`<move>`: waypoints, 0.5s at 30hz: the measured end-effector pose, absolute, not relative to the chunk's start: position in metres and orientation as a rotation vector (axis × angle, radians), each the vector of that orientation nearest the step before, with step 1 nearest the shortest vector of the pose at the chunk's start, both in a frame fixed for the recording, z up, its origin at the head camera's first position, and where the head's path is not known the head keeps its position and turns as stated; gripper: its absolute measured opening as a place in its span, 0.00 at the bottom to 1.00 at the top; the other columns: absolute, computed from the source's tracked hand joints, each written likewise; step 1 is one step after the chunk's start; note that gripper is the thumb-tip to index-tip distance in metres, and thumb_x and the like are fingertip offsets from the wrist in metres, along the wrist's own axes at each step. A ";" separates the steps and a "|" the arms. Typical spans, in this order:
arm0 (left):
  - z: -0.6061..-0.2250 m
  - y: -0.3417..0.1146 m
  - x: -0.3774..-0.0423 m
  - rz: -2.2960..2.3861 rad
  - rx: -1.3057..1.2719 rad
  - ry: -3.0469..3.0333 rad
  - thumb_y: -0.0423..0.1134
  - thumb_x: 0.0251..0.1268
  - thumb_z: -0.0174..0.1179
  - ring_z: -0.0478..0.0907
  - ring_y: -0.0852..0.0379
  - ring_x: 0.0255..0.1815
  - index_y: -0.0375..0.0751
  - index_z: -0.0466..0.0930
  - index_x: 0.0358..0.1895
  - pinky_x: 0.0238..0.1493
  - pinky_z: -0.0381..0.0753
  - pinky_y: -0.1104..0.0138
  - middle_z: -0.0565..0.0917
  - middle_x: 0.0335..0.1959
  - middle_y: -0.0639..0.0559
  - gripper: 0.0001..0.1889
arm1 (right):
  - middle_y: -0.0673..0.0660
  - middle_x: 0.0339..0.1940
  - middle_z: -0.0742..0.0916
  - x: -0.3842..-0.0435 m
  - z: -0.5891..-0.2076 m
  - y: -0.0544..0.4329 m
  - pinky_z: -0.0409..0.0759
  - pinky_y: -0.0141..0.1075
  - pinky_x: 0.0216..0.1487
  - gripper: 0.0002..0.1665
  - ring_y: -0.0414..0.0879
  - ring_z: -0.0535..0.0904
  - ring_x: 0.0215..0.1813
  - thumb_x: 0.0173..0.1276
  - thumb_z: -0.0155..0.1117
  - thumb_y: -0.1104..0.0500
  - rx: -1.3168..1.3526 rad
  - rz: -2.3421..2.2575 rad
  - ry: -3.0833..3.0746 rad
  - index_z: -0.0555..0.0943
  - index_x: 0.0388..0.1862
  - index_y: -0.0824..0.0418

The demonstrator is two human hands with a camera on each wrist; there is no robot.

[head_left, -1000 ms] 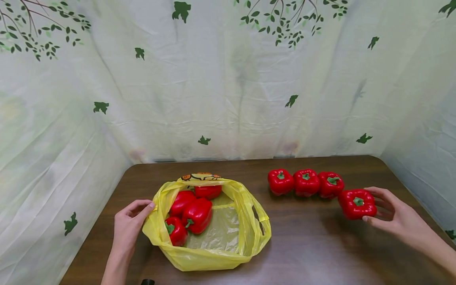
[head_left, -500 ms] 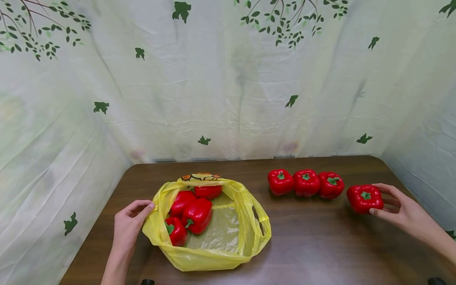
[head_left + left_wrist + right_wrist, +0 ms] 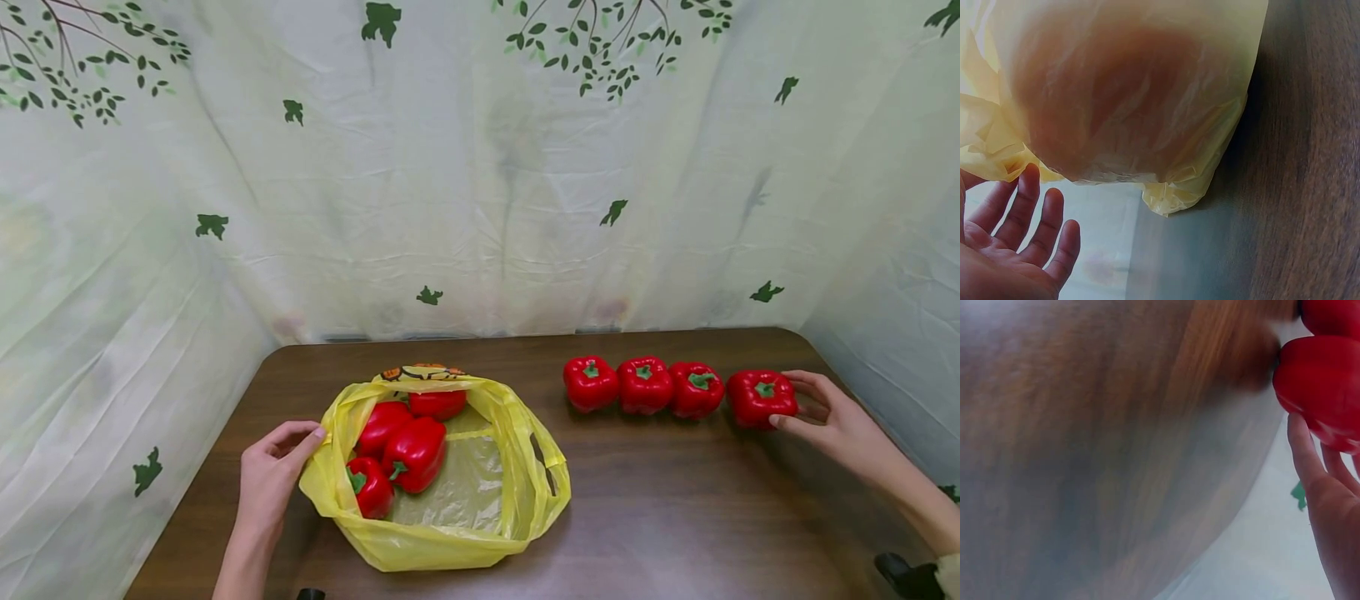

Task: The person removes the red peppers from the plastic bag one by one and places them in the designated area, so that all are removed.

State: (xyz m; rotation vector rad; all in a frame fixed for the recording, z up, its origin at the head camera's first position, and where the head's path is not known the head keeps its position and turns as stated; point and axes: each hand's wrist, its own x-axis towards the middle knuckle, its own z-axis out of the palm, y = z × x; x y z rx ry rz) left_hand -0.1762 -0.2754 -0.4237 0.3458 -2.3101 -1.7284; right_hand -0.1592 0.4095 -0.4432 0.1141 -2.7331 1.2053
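Pepper [image 3: 757, 402] looks light, firm, slick; my right hand [image 3: 836, 425] grips its sides, the surest hold; my left hand [image 3: 276, 460] pinches the bag [image 3: 442, 552].

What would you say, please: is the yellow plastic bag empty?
No, four glossy red bell peppers lie inside the yellow plastic bag.

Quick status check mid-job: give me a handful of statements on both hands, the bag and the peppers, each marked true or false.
1. The left hand pinches the rim of the yellow bag. True.
2. The bag is knotted closed. False: its mouth is open.
3. The right hand holds a red pepper. True.
4. That pepper is inside the bag. False: it is outside, right of three more peppers.
5. Just two peppers show inside the bag. False: four peppers do.
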 end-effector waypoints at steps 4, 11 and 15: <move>-0.424 -0.276 -0.176 -1.720 0.343 -2.317 0.43 0.63 0.68 0.78 0.59 0.34 0.33 0.84 0.46 0.34 0.79 0.73 0.83 0.36 0.56 0.16 | 0.75 0.62 0.70 -0.166 -0.442 0.411 0.77 0.22 0.37 0.40 0.25 0.70 0.46 0.68 0.67 0.57 0.115 1.196 -2.763 0.58 0.69 0.70; -0.425 -0.275 -0.176 -1.715 0.347 -2.316 0.42 0.63 0.68 0.78 0.59 0.34 0.32 0.84 0.46 0.34 0.79 0.73 0.83 0.36 0.55 0.16 | 0.75 0.63 0.70 -0.173 -0.442 0.411 0.75 0.19 0.38 0.39 0.36 0.74 0.51 0.68 0.67 0.60 0.154 1.176 -2.749 0.59 0.70 0.70; -0.425 -0.276 -0.176 -1.723 0.340 -2.315 0.43 0.63 0.68 0.78 0.59 0.34 0.32 0.84 0.46 0.34 0.79 0.73 0.83 0.36 0.56 0.16 | 0.76 0.64 0.69 -0.177 -0.442 0.409 0.74 0.19 0.38 0.40 0.63 0.71 0.55 0.69 0.65 0.61 0.152 1.177 -2.755 0.57 0.72 0.70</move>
